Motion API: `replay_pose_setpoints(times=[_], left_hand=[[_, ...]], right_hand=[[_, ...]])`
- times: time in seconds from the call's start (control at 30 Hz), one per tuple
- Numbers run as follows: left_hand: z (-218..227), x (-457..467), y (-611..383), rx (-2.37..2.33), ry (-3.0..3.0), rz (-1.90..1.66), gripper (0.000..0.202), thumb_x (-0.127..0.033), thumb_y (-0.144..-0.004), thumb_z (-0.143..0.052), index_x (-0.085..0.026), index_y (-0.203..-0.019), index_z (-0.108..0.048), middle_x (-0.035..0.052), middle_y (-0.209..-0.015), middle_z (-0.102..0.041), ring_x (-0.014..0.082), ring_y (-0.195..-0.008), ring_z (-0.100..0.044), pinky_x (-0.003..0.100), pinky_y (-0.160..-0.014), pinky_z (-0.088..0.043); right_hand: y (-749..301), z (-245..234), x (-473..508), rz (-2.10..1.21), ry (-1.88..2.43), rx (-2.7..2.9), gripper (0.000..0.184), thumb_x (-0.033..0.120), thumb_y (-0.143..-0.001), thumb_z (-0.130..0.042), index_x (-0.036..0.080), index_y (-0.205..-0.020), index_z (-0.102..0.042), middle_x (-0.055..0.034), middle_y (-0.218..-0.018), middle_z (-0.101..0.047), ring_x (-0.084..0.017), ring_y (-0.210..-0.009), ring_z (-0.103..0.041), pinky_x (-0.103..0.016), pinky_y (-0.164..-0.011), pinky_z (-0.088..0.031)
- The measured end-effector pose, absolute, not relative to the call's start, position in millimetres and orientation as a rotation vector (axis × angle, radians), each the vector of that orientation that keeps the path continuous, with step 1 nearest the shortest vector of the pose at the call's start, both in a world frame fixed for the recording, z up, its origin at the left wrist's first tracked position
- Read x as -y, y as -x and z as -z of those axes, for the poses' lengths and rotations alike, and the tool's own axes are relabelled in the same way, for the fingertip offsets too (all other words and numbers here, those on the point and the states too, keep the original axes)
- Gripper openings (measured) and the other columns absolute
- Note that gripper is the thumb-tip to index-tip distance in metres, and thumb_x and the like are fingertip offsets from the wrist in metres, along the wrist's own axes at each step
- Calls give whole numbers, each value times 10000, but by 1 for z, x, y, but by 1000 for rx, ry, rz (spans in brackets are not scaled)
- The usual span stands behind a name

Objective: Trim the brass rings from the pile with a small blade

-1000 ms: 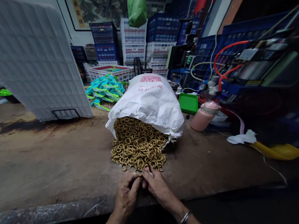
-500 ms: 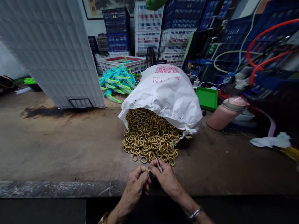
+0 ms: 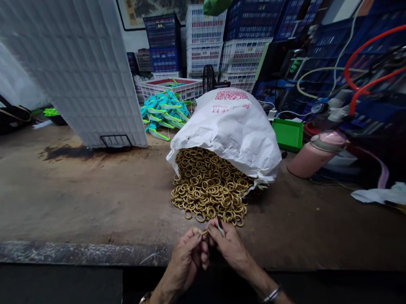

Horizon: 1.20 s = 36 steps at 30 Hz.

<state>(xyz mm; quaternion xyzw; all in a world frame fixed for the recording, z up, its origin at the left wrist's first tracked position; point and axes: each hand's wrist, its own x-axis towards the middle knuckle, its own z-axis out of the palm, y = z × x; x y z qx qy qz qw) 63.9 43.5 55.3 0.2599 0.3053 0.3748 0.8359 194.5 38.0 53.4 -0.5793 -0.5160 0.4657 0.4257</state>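
My left hand (image 3: 187, 256) and right hand (image 3: 231, 248) pinch a gold ring (image 3: 204, 233) between them (my right also grips a slim, dark-tipped tool (image 3: 220, 224)), just before the heaped rings (image 3: 209, 193) at the mouth of the white sack (image 3: 227, 126).

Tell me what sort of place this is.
Probably a workshop or assembly room: stacked crates stand behind the worktable, a white sack spills golden rings onto it, and orange tubing runs at right.

Brass-gold rings (image 3: 209, 191), white sack (image 3: 227, 131) with red print (image 3: 232, 95), pink bottle (image 3: 311, 157), green tray (image 3: 288, 135)
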Motion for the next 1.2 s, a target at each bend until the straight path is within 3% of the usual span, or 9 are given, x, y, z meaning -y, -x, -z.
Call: replay_pose_setpoints(times=[0.17, 0.3, 0.67, 0.97, 1.2], left_hand=[[-52, -44, -62, -678, -588, -851, 241, -374, -743, -592, -170, -748, -463, -35, -605, -518, 54, -438, -432, 178, -424, -341], [-53, -43, -60, -724, -725, -868, 237, -385, -763, -567, -171, -775, -468, -33, -633, -511, 53, -466, -440, 178, -446, -354], [-51, -44, -60, -818, -967, -875, 278, -444, -776, -516, -184, -713, -440, -58, -529, -456, 63, -444, -400, 189, -454, -366], [-58, -29, -55, -735, -898, -787, 260, -403, -790, -518, -166, -696, -469, -29, -586, -501, 57, -434, -432, 193, -431, -415], [-60, -40, -55, -709, -609, -840, 166, -287, -764, -574, -129, -732, -537, 65, -791, -589, 119, -641, -540, 212, -504, -447]], right_hand=[[-197, -45, -30, -775, 1647, 1670, 139, 182, -758, -389, 197, -747, -527, 5, -635, -560, -124, -591, -498, -216, -561, -346], [-195, -45, -24, -679, 1666, 1883, 279, 44, -643, -353, 211, -793, -519, 6, -658, -590, -127, -607, -531, -205, -559, -325], [-193, -47, -24, -617, 1718, 1955, 318, 29, -575, -349, 218, -795, -477, 12, -643, -585, -130, -582, -526, -204, -525, -288], [-203, -39, -24, -473, 2026, 1948, 295, 26, -626, -378, 199, -828, -506, -14, -631, -610, -145, -552, -540, -229, -486, -233], [-219, -45, -30, -229, 2128, 1758, 248, 91, -720, -445, 208, -928, -513, -22, -737, -650, -150, -622, -579, -227, -525, -260]])
